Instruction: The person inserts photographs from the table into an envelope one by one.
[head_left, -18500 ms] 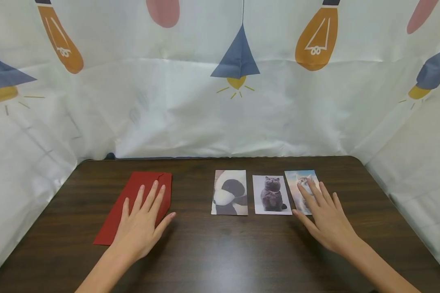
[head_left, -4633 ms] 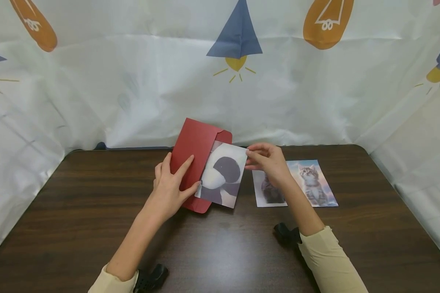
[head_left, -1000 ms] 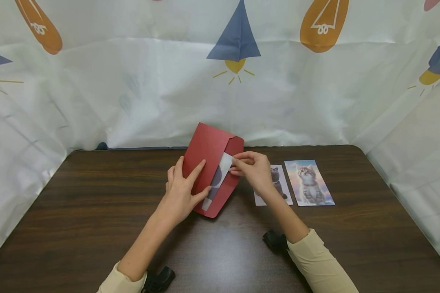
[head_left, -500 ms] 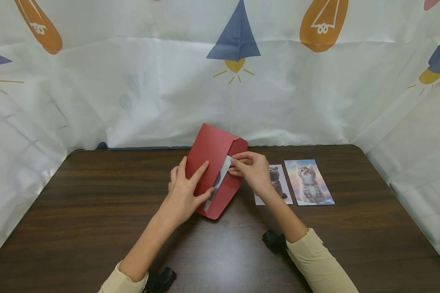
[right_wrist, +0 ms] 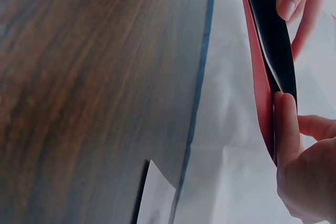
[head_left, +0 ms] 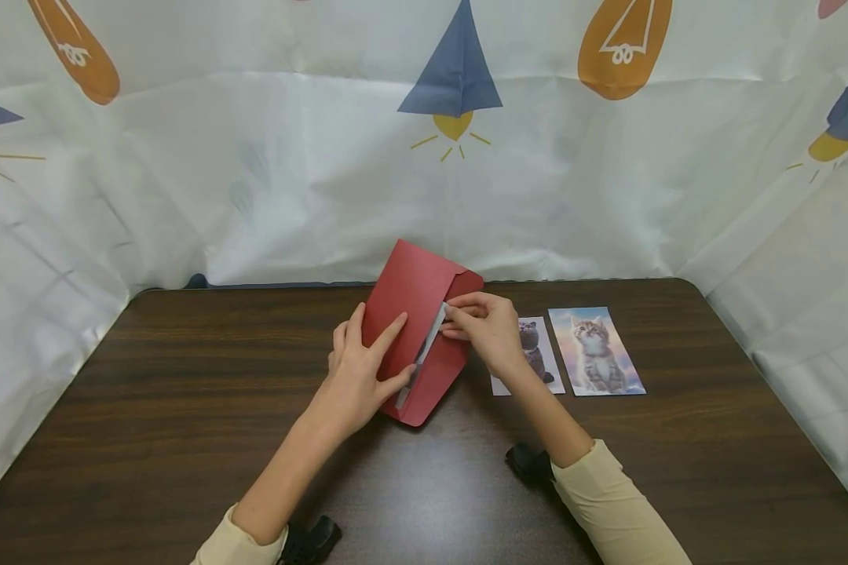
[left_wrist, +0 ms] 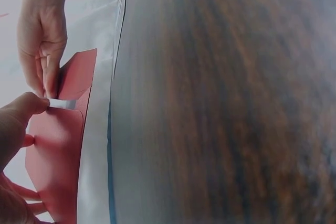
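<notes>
A red envelope (head_left: 410, 294) is held tilted above the middle of the table, its flap (head_left: 441, 373) folded out to the right. My left hand (head_left: 353, 373) grips it from the left, with the thumb near the opening and fingers spread over the front and the left edge. Only a narrow pale strip of a photo card (head_left: 434, 329) shows at the opening; the rest is hidden inside. My right hand (head_left: 491, 329) pinches the card's upper corner between thumb and fingers. In the left wrist view, the right hand (left_wrist: 44, 40) is beside the raised flap.
On the dark wooden table (head_left: 184, 408), a grey cat photo (head_left: 537, 357) lies partly behind the right forearm. A tabby kitten photo (head_left: 597, 357) lies to its right. A white curtain with lamp prints (head_left: 290, 196) hangs behind the table's far edge.
The photo card, lifted earlier from the table, has slid deeper into the envelope over the last second. The envelope and left hand have shifted slightly right; the right hand has barely moved.
</notes>
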`<move>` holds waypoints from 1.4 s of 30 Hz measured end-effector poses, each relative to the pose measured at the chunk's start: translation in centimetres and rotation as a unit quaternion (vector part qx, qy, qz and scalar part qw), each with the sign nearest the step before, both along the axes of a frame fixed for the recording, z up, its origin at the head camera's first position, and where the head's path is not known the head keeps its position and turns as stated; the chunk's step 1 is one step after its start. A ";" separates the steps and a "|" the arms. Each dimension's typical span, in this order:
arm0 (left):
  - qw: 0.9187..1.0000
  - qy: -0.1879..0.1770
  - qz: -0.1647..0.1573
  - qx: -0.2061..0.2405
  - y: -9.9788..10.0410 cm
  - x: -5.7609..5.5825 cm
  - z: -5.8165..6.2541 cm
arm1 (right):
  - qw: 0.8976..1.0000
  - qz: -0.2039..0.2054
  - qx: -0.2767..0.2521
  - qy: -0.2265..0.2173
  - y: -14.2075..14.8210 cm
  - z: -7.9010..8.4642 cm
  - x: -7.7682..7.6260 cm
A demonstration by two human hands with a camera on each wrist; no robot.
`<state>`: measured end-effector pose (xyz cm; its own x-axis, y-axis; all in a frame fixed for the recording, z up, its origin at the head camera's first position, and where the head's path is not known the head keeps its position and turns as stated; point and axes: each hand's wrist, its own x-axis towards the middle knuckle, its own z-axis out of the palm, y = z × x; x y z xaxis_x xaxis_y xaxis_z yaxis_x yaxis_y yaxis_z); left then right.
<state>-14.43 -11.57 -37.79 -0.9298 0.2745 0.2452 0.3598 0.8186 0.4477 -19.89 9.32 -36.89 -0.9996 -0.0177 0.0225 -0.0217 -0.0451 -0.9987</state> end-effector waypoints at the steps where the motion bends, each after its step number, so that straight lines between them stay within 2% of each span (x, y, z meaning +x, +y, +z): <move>1: 1.000 0.000 0.000 0.000 0.0 0.0 0.0 | 1.000 0.000 0.000 0.001 0.0 0.0 0.0; 12: 1.000 0.006 -0.003 -0.002 0.1 0.2 0.2 | 1.000 -0.002 0.003 0.008 0.0 0.1 0.0; 34: 0.999 -0.034 0.013 0.007 -0.2 0.3 0.2 | 1.000 0.013 0.019 0.001 0.9 0.6 0.0; 39: 0.999 -0.037 0.017 0.015 -0.5 0.1 0.0 | 0.999 0.016 0.033 0.019 1.6 0.7 -0.3; 42: 0.999 -0.033 0.016 0.017 -0.6 0.1 -0.1 | 0.997 0.035 0.054 0.043 2.1 0.8 -0.4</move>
<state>-14.36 -12.16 -37.84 -0.9524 0.2365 0.1924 0.3024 0.8131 0.4974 -20.28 11.42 -36.13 -0.9902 -0.0940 0.1033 -0.1089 0.0573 -0.9924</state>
